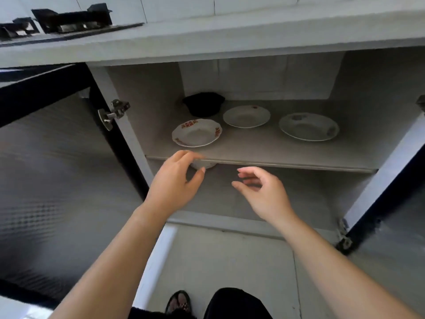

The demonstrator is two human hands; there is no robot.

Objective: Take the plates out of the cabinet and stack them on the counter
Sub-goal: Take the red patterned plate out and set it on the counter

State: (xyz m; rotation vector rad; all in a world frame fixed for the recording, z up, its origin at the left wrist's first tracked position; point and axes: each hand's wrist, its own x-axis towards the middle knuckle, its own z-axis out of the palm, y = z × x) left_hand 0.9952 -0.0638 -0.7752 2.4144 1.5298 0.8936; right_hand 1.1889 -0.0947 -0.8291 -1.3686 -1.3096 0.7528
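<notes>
1. Reaching toward the open grey cabinet [142, 93], both hands are out in front, and neither has hold of anything.
2. The left hand [177, 178] is spread with its fingers loosely bent. Its fingertips are up at the near edge of the grey middle shelf [264, 148], and the thumb is set apart below.
3. Between that thumb and those fingers peeks a small white dish [203, 164] on the lower level, mostly hidden under the shelf edge. Whether the hand touches it, I cannot tell.
4. The right hand [262, 192] hangs to the right and a little nearer, in front of the lower compartment, with fingers lightly curled, thumb apart and palm empty.
5. Up on the middle shelf, three plates lie flat and apart from one another.
6. At near left, just beyond the left fingertips, is the white scalloped plate with a red patterned rim [196, 132].
7. Farther back in the middle is the plain white round plate with a small red mark [246, 116].
8. Over to the right is the larger white round plate with a faded floral print [308, 127].
9. A black object [203, 104] sits at the far back, behind the red-rimmed plate, and its shape is hard to make out.
10. The grey counter [207, 40] runs above the cabinet, with a black gas hob [69, 19] at its far left.
11. The dark textured left door [46, 157] stands swung wide, with its metal hinge [113, 112] showing.
12. Down below are a pale tiled floor [230, 261] and a patterned shoe [179, 302].
</notes>
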